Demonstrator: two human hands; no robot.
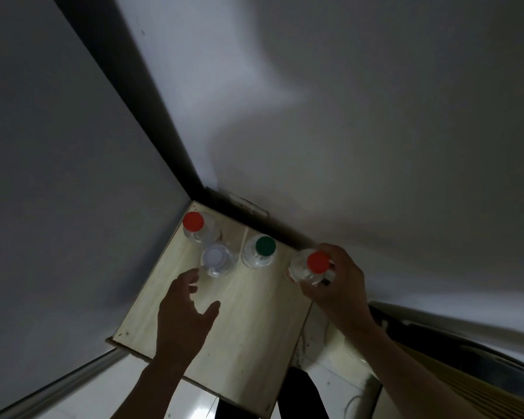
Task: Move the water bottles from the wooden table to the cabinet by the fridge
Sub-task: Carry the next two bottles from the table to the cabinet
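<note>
Now R hand [339, 285] gripping red-cap bottle [310, 266], L hand [183, 316] open nr white-cap bottle [217, 259]

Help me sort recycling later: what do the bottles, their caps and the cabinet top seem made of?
Bottles, like the green-capped bottle: clear, glossy, probably thin plastic; the surface shows through. Caps, like the red cap: opaque, matte, likely plastic. Cabinet top: pale board with faint grain lines, wood or wood-look laminate; which one cannot be told.

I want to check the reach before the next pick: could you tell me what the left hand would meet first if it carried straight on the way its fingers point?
Most likely the white-capped bottle: the left hand is open, fingertips just short of it, though depth is unclear.
</note>
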